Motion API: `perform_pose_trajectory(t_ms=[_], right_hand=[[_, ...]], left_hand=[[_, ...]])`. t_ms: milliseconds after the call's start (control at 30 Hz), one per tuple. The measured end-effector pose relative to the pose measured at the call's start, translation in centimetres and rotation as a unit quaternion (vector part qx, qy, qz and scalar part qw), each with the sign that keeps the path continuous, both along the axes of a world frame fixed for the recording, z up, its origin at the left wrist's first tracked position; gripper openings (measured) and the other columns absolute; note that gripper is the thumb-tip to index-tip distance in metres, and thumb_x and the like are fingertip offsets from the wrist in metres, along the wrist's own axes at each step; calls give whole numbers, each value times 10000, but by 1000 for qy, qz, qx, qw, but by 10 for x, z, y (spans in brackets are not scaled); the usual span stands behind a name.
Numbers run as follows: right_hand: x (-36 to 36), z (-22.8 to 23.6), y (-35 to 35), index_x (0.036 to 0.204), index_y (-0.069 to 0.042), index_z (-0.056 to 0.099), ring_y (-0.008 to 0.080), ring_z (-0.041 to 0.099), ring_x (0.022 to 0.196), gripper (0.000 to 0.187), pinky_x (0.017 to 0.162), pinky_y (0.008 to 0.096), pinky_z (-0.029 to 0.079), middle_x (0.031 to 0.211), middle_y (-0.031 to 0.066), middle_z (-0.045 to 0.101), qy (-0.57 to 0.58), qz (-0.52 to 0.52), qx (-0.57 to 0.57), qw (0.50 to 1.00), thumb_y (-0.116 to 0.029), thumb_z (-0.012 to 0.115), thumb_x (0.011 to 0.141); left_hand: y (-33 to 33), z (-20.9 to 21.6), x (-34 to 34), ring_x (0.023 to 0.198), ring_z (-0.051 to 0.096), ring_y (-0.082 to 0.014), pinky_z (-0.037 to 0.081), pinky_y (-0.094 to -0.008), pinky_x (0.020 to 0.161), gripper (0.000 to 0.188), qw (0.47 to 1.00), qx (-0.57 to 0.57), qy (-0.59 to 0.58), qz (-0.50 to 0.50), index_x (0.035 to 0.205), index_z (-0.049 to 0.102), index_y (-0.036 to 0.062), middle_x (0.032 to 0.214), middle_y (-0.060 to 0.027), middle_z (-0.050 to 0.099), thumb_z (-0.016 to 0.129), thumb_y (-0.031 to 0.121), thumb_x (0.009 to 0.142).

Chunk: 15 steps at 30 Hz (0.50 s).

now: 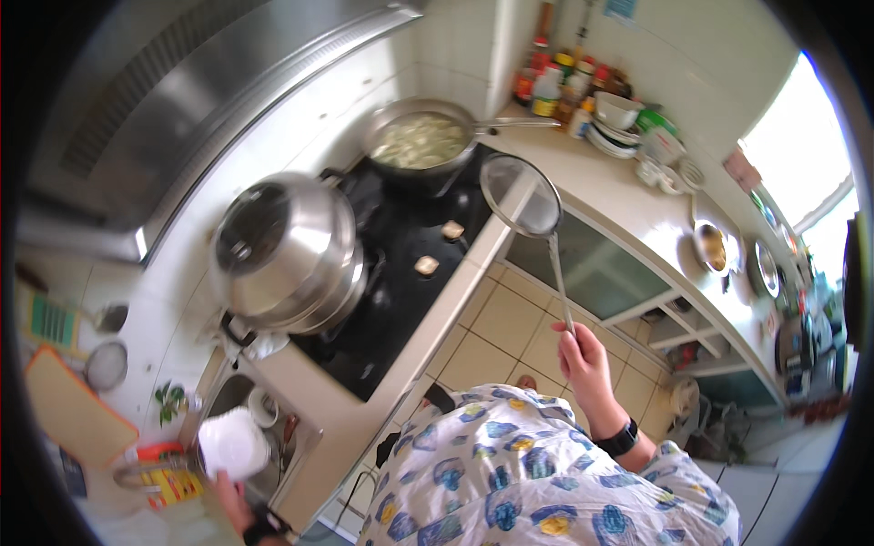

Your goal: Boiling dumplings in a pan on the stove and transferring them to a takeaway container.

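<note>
My right hand [583, 362] is closed round the long handle of a mesh skimmer [523, 195]. The skimmer's round head hangs over the front edge of the stove, to the right of the cooktop. At the lower left, my left hand [229, 499] grips the near edge of a white dish [233, 442] with its fingers partly hidden. The dish is tilted over the sink area. On the back burner a frying pan [421, 144] holds pale chopped food in liquid. A large steel steamer pot [284, 255] with a domed lid stands on the left burner.
Bottles [546, 89] and stacked bowls [617, 118] crowd the right counter's far end. The frying pan's handle [519, 122] sticks out rightward. A sink [238, 387] lies left of the stove, below an orange chopping board [77, 409]. The range hood [173, 100] overhangs at upper left.
</note>
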State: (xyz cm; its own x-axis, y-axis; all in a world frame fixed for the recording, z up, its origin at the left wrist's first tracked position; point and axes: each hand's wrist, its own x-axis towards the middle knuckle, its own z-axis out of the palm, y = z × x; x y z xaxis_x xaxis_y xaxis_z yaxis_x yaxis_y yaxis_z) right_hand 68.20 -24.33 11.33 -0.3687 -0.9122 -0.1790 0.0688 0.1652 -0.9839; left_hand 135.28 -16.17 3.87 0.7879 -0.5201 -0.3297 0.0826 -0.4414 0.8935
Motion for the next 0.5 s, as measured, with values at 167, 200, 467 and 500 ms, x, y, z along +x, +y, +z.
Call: perform_pose_trajectory(t_ms=[167,200,467,500], right_hand=[[-63,12,-5,1149,-45,579,21,373,489,236,441,182,292,664,-58,460,-78,-21,-28,996,-212,472,1022],[-80,14,-2,1150,-45,579,26,383,479,241,434,185,301,663,-53,465,-88,-23,-38,995,-215,463,1025],[-234,10,64,1132,-24,592,68,457,470,280,411,206,346,667,-3,493,14,-121,-45,992,-227,429,1029],[-251,5,75,1129,-26,594,65,455,469,280,409,205,342,659,-6,491,19,-144,-43,988,-230,432,1028]], left_hand=[[1,107,-178,875,672,-304,493,-429,820,405,969,166,-142,-111,1033,725,74,962,-185,707,664,399,798],[-4,98,-193,875,672,-304,493,-429,820,405,968,163,-148,-117,1033,725,74,962,-185,707,664,399,798],[-188,65,-507,735,610,-79,428,-197,499,285,924,-62,204,-316,1168,594,74,946,-9,661,580,177,902],[-213,53,-542,683,604,-90,430,-201,477,267,893,-87,234,-374,1171,584,73,941,-22,662,535,159,923]])
